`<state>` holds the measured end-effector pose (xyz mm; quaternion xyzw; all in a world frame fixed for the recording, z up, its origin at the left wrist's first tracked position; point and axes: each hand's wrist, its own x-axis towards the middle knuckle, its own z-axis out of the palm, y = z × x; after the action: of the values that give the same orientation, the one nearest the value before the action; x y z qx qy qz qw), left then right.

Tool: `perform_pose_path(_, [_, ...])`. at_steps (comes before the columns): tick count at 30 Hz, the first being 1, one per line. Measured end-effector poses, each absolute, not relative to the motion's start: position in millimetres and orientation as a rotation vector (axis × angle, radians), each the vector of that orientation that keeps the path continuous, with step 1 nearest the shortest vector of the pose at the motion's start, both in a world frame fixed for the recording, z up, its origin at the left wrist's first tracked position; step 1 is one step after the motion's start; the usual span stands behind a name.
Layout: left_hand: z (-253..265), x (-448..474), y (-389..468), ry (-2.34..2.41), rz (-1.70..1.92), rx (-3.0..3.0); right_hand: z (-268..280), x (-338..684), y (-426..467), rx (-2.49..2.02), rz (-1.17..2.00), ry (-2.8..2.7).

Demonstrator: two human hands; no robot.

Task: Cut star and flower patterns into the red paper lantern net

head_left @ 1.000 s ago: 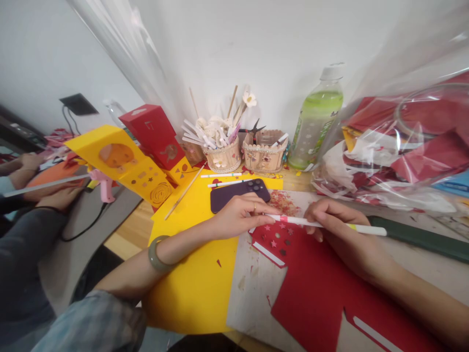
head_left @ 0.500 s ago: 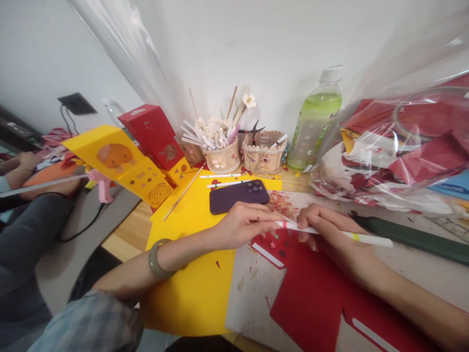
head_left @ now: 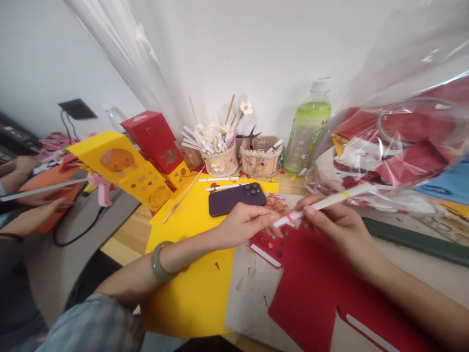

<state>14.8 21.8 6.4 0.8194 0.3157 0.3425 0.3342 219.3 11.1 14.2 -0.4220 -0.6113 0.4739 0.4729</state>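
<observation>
Pen (head_left: 331, 200) right of phone (head_left: 230, 201)

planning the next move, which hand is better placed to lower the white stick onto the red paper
Right, probably: the right hand grips the white stick partway along, its forearm over the red paper. The left hand is only at the pink-banded end, its forearm over the yellow paper.

Light wooden tabletop (head_left: 296, 184), wide yellow paper sheet (head_left: 190, 303) under the left hand (head_left: 247, 225), pale stained flat board (head_left: 249, 303) under the right hand (head_left: 330, 222), clear plastic bottle of green liquid (head_left: 307, 132) upright beyond both hands.
</observation>
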Motion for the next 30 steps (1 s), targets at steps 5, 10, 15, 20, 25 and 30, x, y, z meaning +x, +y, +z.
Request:
perform_pose_path(5, [6.0,6.7,27.6,0.819,1.265,2.37,30.5,223.2,10.2,-1.09,1.35,-1.616])
perform_pose_path(10, [8.3,2.0,35.2,0.616,1.357,3.118,41.0,223.4,7.2,-1.147,1.614,-1.99])
perform_pose_path(15, [9.0,1.8,34.9,0.691,1.329,3.097,31.2,227.2,15.3,-1.062,1.645,-1.649])
perform_pose_path(20, [7.3,6.8,27.8,0.709,1.217,3.048,33.6,221.4,11.4,-0.901,1.363,-1.78])
perform_pose_path(25, [9.9,5.8,27.1,0.603,1.046,2.926,39.9,218.1,5.8,-1.001,1.301,-1.881])
perform_pose_path(30, [27.1,3.1,25.0,0.475,0.778,2.693,49.5,217.3,1.8,-0.969,1.358,-2.001])
